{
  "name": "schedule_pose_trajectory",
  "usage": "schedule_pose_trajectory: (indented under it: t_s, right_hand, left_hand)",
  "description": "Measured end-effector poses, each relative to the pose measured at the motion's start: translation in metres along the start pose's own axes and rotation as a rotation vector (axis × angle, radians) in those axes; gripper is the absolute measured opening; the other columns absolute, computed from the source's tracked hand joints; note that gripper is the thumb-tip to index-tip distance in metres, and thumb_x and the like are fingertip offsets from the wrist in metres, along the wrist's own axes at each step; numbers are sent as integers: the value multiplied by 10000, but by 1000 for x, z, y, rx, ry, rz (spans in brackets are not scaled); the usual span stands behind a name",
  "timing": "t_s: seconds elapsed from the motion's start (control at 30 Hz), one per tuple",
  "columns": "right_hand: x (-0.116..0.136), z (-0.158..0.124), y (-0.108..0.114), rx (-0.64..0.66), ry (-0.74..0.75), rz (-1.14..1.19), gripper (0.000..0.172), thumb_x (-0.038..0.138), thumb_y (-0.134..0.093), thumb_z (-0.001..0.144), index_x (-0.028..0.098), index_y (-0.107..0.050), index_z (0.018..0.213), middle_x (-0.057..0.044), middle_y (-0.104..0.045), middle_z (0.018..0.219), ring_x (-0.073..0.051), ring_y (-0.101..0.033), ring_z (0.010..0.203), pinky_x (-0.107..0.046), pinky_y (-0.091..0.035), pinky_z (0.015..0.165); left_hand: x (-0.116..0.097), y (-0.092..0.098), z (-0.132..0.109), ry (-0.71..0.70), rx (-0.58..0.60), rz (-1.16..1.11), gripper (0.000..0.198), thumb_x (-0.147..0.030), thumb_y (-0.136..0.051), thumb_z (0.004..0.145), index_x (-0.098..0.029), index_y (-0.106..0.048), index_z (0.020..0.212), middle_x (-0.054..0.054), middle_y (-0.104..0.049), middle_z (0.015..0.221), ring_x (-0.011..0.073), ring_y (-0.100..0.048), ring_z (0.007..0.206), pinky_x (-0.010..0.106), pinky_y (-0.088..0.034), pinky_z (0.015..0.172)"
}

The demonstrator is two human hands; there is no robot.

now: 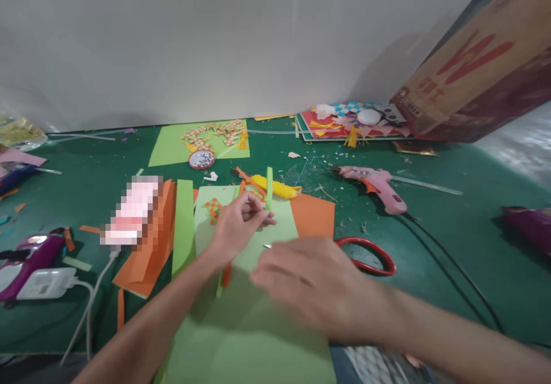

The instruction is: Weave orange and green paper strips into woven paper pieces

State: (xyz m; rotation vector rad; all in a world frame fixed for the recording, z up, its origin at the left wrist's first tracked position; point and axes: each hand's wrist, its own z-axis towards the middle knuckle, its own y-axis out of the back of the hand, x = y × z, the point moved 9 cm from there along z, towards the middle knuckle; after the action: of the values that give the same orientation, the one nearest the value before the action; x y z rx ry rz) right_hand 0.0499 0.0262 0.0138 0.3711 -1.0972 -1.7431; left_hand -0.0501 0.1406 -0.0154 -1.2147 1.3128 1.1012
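My left hand point(239, 223) pinches a narrow light green paper strip point(269, 187) that stands up from its fingers. It hovers over a light green paper sheet point(245, 326) lying in front of me. My right hand point(307, 283) is blurred by motion, palm down over the same sheet, fingers pointing left. A small metal tip shows just above its fingers; I cannot tell what it is or whether the hand grips it. Red-handled scissors point(370, 255) lie just right of that hand, partly hidden by it.
A pink glue gun point(379, 186) with a black cord lies to the right. Orange paper point(312, 214), a yellow comb-like tool point(278, 187), a green strip point(184, 223), a purple glue gun point(30, 255), a white charger point(45, 283) and a cardboard box point(477, 68) surround the green mat point(430, 240).
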Motion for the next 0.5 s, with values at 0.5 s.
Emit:
schedule_pose_trajectory:
  t_s: [0.5]
  right_hand:
    - [-86,67,16,-68,-149,171,311,262,-353,927,167,-623,1045,-83,-694,889,-179,-624,770,-289,-466,633]
  left_hand:
    - [-43,10,-16,-391,-128,178,144,-243,-606,828,-214,-473,779,-5,-641,760,143,-685,735,244,-531,674]
